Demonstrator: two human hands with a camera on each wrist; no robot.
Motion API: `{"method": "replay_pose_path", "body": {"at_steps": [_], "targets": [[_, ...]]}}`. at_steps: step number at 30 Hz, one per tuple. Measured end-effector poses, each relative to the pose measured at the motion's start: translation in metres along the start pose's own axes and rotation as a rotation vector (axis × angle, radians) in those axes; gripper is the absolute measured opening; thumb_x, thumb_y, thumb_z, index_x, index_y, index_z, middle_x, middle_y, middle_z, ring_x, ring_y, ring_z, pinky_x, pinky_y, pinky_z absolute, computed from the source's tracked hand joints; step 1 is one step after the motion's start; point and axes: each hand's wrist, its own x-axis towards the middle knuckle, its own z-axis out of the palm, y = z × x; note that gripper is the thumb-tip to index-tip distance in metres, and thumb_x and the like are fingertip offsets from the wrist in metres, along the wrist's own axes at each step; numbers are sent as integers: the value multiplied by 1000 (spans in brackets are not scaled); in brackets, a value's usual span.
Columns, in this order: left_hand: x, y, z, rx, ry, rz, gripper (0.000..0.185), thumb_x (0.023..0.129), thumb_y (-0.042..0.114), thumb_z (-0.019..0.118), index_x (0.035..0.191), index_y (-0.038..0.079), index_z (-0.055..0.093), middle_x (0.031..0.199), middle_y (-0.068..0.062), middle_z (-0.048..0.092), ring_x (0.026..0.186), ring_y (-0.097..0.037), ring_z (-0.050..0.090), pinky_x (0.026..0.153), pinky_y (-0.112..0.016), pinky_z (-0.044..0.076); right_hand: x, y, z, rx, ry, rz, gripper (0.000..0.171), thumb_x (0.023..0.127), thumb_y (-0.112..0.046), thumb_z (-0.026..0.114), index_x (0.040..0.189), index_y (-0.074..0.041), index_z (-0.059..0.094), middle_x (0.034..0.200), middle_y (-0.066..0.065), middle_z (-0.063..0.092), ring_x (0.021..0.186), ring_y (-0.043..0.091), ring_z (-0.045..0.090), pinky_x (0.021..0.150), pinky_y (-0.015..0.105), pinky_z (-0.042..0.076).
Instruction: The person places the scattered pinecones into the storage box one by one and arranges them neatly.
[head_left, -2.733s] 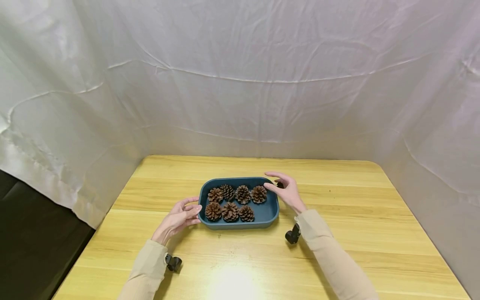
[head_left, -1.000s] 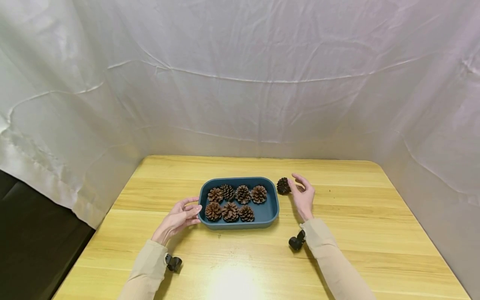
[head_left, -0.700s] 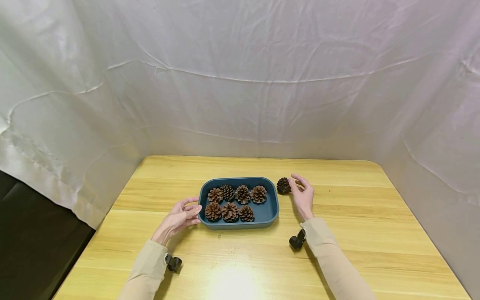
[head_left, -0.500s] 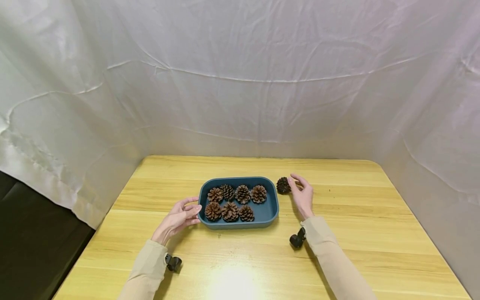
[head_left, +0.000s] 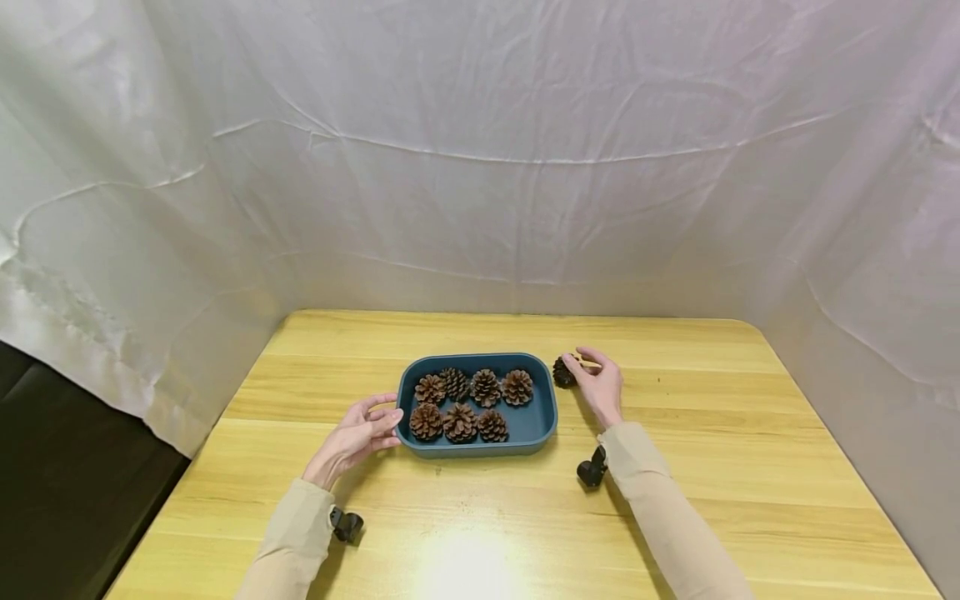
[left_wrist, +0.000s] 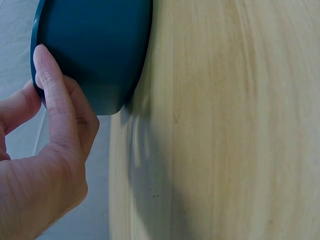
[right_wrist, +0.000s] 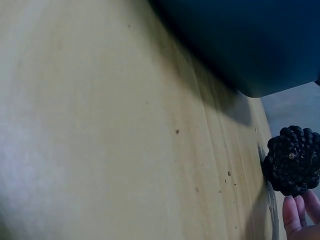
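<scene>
A dark blue tray (head_left: 534, 429) with rounded corners sits mid-table, holding several brown pine cones (head_left: 461, 423) in two rough rows. My left hand (head_left: 362, 433) grips its left end; in the left wrist view, thumb and fingers pinch the tray wall (left_wrist: 95, 55). Just beyond the right end is a darker pine cone (head_left: 564, 373), held between the thumb and fingers of my right hand (head_left: 598, 385). In the right wrist view this pine cone (right_wrist: 292, 160) stands at the fingertips (right_wrist: 291, 212), which touch its lower side; the rest of that hand is mostly out of frame.
The wooden table (head_left: 720, 450) spreads around the tray, with small dark specks on it. Pale cloth (head_left: 517, 167) hangs behind and at both sides. A black surface (head_left: 67, 483) lies beyond the left edge.
My right hand moved from above the tray's right end to the right of the loose pine cone, then slightly left with its thumb over it. My left hand and the tray stay put.
</scene>
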Motion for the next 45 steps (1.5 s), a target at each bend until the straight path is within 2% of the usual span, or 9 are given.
{"method": "replay_pose_path", "body": {"at_steps": [6,11,17,26,35,45], "targets": [[-1,2,0,-8,-5,1,60,103,6,53,150,-10,19,100,2,63,74,-6,63,72,-20,61,0,-1,0,-15,-39,14,50,93,-31,73,135,-6,63,134,20,62,112,34,62,94,35,52],[-1,4,1,-11,-5,-1,61,103,5,53,151,-10,18,100,2,63,74,-6,63,71,-20,61,1,-3,-2,16,-77,45,54,93,-28,73,140,-4,57,138,24,57,122,38,58,107,49,49],[-1,2,-1,-10,-7,3,61,103,5,52,151,-10,18,101,2,63,74,-6,63,71,-20,60,3,-2,-6,-14,-114,98,64,90,-32,76,142,-2,54,137,28,58,126,40,57,110,49,49],[-1,1,-1,-3,-8,7,60,103,5,52,151,-10,18,100,2,63,74,-6,63,72,-19,61,1,-5,-8,-17,-169,133,62,90,-33,76,140,-2,56,139,29,57,131,38,55,111,48,49],[-1,0,0,6,-1,4,60,104,6,52,151,-10,18,101,2,61,74,-7,63,72,-19,60,1,-5,-10,10,-166,137,63,89,-30,77,140,1,55,142,29,54,133,39,52,116,49,43],[0,0,0,3,-2,4,60,104,5,52,151,-10,18,100,3,61,74,-7,62,72,-19,60,5,-4,-15,77,-190,160,71,89,-25,77,148,1,46,151,26,45,139,39,44,121,50,38]]}}
